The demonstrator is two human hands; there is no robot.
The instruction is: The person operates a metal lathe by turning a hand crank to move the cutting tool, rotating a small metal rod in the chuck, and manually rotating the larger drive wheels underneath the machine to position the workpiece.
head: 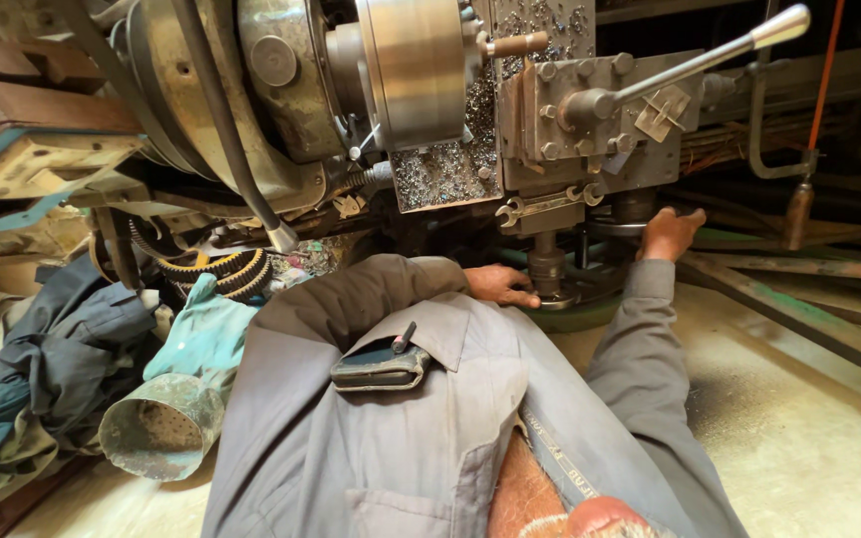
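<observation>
At the far left a heap of dark blue and teal work clothes (62, 359) lay on the floor, with a dented grey metal funnel (161, 426) tipped on its side against it, mouth toward the camera, dropped clear of the working space. Just above, black toothed drive belts (221, 271) lay coiled under the machine. The person's grey shirt filled the middle, a dark flat case with a pen (381, 364) riding in the chest pocket.

The left hand (500, 285) lay low at the base of the lathe, fingers curled narrowly beside a short dark steel spindle (547, 267) that hung below the carriage; whether they actually gripped anything could not be told. Above it a double-ended steel spanner (548, 205) rested on the swarf-strewn grey carriage block (590, 120), kept within reach, and a long chrome lever with a ball knob (695, 62) stuck out to the right.

The right hand (668, 234) reached up under the carriage, fingers folded onto the rim of a round dark handwheel (618, 227), apparently gripping it.
</observation>
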